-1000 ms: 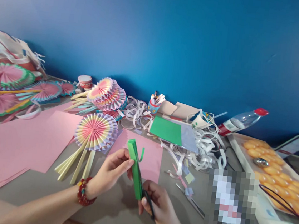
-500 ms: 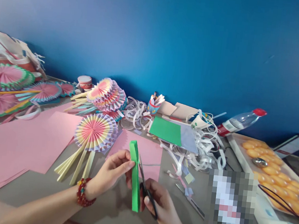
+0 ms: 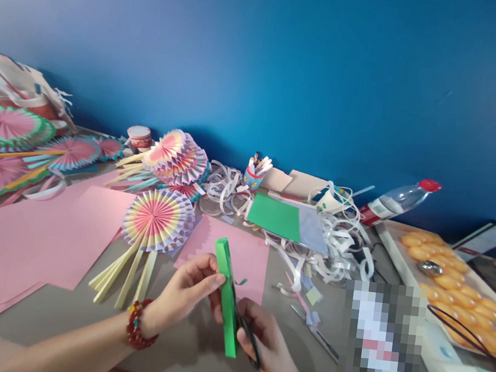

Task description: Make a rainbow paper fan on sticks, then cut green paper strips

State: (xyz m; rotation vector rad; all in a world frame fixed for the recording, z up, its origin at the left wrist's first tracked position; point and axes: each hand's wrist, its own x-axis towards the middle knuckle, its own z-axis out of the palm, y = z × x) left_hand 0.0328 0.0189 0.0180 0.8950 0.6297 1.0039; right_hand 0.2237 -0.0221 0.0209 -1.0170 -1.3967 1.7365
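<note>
Between thumb and fingers, my left hand (image 3: 194, 284) pinches a folded strip of green paper (image 3: 227, 312), held upright and slightly tilted above the table. My right hand (image 3: 265, 331) is closed round the handles of black-handled scissors (image 3: 249, 335). Their blades lie along the right edge of the green strip, partly hidden behind it. A small green sliver (image 3: 241, 281) curls out beside the blades. Just beyond my left hand rests a round pleated paper fan (image 3: 158, 217) with pale yellow sticks. Behind the strip lies a pink sheet (image 3: 250, 246).
Large pink sheets (image 3: 40, 240) and more paper fans (image 3: 73, 151) spread to the left. At the back stand a pen cup (image 3: 252, 177) and green paper (image 3: 274, 216) beside white paper curls (image 3: 340, 238). A leaning bottle (image 3: 396, 203) and a tray of orange items (image 3: 454, 263) are on the right.
The scissors' blades have moved against the green strip's edge, and a thin green sliver now curls away there. The strip's lower end has shifted slightly right and down.
</note>
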